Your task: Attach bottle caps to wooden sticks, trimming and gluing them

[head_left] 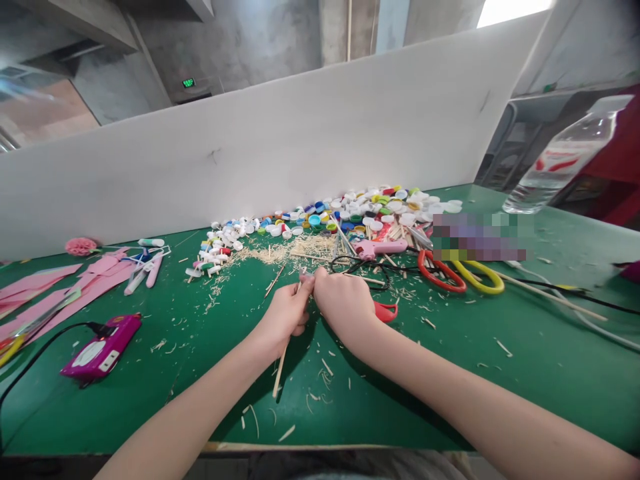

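Note:
My left hand [287, 312] is closed around a thin wooden stick [281, 370], whose lower end points down toward the table's front edge. Against its fingertips, my right hand [345, 305] is a closed fist over the stick's upper end. A red handle [385, 311] sticks out beside the right wrist; the rest of that tool is hidden by the hand. Pale wood shavings [287, 250] lie in a heap beyond the hands, and more curls are scattered on the green table [200, 373] around them.
Many bottle caps [345, 212] are piled along the white partition [280, 140]. To the right are a pink glue gun [380, 248], red scissors [443, 277], yellow scissors [480, 277] and a water bottle [560, 163]. Leftward lie a purple power box [103, 350] and pink paper [103, 280].

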The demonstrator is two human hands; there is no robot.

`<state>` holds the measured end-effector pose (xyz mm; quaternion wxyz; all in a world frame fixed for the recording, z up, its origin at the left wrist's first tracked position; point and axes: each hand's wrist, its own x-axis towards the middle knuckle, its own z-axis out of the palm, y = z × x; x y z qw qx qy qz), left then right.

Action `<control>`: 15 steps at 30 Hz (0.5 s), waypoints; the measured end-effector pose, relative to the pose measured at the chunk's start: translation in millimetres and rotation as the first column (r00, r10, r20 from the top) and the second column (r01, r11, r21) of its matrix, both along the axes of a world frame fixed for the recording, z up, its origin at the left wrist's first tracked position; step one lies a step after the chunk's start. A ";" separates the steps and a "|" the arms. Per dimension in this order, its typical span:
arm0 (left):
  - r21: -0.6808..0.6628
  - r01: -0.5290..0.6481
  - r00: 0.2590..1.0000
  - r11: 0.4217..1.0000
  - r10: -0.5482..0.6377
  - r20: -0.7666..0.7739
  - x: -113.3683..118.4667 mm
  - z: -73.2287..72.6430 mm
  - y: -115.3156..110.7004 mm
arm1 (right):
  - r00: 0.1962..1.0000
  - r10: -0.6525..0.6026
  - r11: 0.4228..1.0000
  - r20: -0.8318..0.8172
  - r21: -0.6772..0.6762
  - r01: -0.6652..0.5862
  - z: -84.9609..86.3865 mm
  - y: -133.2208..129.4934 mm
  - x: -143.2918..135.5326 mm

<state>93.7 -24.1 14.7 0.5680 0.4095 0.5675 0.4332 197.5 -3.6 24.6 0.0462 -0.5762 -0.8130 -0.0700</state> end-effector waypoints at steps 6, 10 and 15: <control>0.013 -0.039 0.999 0.999 0.039 -0.007 2.6 -9.0 3.6 | 1.000 -0.029 0.999 -0.001 -0.012 0.029 -2.1 -0.2 -3.5; 0.028 -0.080 0.997 0.996 0.080 -0.002 2.8 -9.0 5.7 | 0.998 -0.070 0.997 0.004 -0.016 0.070 1.8 3.4 0.3; 0.053 -0.073 0.995 0.996 0.069 0.078 -0.4 -6.5 5.8 | 0.998 -0.065 0.997 -0.020 0.031 0.066 10.5 8.7 9.5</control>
